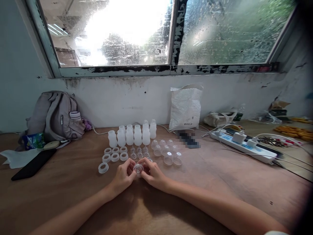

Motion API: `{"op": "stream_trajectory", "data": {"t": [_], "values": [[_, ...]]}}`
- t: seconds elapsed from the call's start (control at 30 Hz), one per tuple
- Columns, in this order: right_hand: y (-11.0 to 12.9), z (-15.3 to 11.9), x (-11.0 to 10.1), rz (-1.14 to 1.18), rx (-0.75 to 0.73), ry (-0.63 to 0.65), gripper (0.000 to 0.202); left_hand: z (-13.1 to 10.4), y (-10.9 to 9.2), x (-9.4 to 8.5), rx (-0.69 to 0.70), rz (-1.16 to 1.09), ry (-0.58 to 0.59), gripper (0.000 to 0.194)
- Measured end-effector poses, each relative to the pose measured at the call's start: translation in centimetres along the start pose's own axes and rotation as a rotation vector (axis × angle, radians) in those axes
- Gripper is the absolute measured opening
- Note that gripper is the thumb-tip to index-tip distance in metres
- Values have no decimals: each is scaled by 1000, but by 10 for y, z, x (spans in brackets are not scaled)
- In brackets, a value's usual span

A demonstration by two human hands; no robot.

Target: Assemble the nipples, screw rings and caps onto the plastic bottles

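Both of my hands meet at the front middle of the table, holding one small translucent round piece (138, 168), which looks like a bottle ring with a clear teat set in it. The fingers of my left hand (124, 174) curl round its left side. My right hand (153, 174) grips the right side, thumb in front. Just beyond my fingers stand clear teats (139, 155) in short rows. White bottle rings (114, 157) lie to the left, one set apart (103, 167). Clear dome caps (168, 159) are grouped on the right. Frosted baby bottles (129, 135) stand upright behind.
A white plastic bag (185, 108) leans on the wall. A power strip (244, 147) with chargers and cables lies on the right. At left are a backpack (56, 117), a black flat case (34, 164) and a white sheet (12, 157).
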State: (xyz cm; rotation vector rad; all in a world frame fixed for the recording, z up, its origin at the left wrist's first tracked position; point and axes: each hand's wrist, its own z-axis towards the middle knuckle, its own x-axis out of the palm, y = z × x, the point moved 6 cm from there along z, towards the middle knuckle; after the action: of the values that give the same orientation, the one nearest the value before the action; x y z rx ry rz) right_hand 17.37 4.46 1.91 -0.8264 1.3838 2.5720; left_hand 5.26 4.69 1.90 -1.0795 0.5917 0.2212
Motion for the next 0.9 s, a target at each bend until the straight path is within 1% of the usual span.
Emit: {"op": "stream_trajectory", "data": {"t": [0.23, 0.43, 0.6, 0.77, 0.9], "values": [[1, 1, 2, 18, 27, 17, 20, 1, 3, 1, 7, 65, -4, 4], [0, 1, 2, 33, 39, 7, 17, 1, 1, 3, 16, 83, -14, 6], [1, 2, 1, 52, 34, 11, 14, 1, -1, 2, 8, 49, -26, 8], [1, 2, -1, 74, 47, -7, 4, 1, -4, 2, 19, -35, 21, 8], [0, 2, 0, 75, 47, 2, 2, 2, -5, 2, 19, -24, 24, 11]]}}
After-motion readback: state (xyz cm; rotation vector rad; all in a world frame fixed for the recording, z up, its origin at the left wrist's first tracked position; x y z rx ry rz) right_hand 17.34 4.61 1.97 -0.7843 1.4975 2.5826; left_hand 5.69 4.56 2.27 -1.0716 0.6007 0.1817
